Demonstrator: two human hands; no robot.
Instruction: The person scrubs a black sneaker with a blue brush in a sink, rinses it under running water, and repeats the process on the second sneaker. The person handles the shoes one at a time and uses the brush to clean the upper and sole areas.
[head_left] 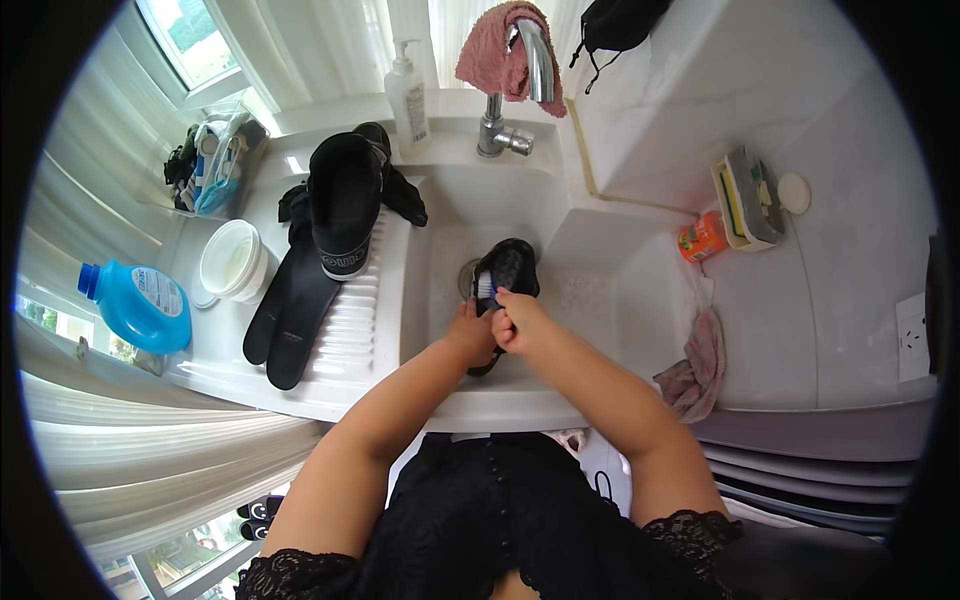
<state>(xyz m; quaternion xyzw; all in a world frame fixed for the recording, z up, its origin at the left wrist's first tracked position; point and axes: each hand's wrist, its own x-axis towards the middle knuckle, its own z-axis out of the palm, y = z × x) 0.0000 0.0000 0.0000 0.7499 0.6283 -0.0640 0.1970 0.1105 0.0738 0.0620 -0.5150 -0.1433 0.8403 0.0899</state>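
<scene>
A black shoe [515,263] is down in the white sink [587,350], its toe toward the faucet and its near end partly hidden by my hands. My left hand [468,337] is closed at the shoe's left side, steadying it. Closed above the shoe is my right hand [522,321], gripping a small brush [486,287] with white bristles and a bit of blue. Those bristles touch the shoe near its left edge; the handle is mostly covered by my fingers.
On the ribbed drainboard at left lie another black shoe [342,195] and black insoles [303,325]. Farther left stand a white tub [232,258] and a blue detergent bottle [148,308]. A pink cloth drapes the faucet [491,135]. An orange container [702,238] sits at right.
</scene>
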